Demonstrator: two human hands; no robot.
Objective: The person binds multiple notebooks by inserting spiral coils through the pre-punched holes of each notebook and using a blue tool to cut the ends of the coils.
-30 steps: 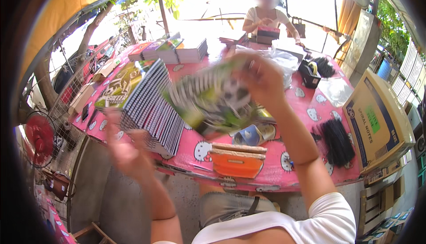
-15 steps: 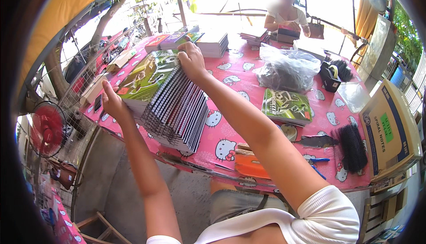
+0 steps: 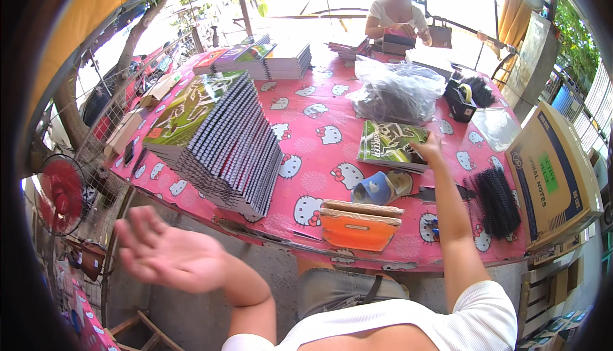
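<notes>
The right hand (image 3: 429, 147) rests its fingers on the green notebook (image 3: 391, 142), gripping nothing visibly; the left hand (image 3: 167, 255) hangs empty, fingers spread, below the spiral notebook stack (image 3: 220, 140).

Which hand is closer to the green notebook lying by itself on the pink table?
Right. The right hand touches the green notebook at its right edge; the left hand is open, off the table, far to its lower left.

Bare cloth strip (image 3: 319, 153) between notebook stack (image 3: 220, 143) and green notebook (image 3: 386, 143)
</notes>
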